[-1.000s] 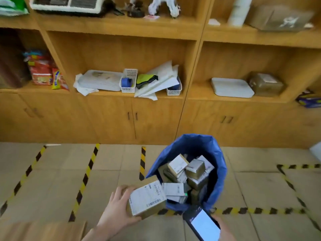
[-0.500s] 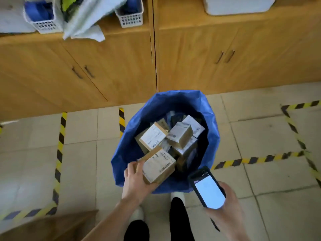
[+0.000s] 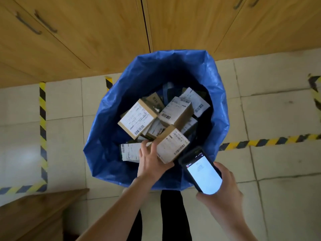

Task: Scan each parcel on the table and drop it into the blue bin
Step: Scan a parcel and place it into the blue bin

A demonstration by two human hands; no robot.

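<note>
A blue bin (image 3: 107, 129) lined with a blue bag stands on the tiled floor below me, with several labelled cardboard parcels (image 3: 137, 119) piled inside. My left hand (image 3: 151, 160) reaches over the near rim and grips a small brown parcel (image 3: 173, 145) with a white barcode label, held inside the bin's mouth just above the pile. My right hand (image 3: 224, 190) holds a black handheld scanner (image 3: 201, 171) with a lit white screen, at the bin's near right rim.
Wooden cabinet doors (image 3: 104, 32) stand right behind the bin. Yellow-black tape (image 3: 42, 122) marks the floor on the left and right. A wooden table corner (image 3: 34, 211) is at the lower left. My dark trouser legs (image 3: 173, 214) are below the bin.
My view has tipped downward and closer to the bin. My left hand has carried the parcel from the near rim further over the pile inside. The scanner hand stayed beside it.
</note>
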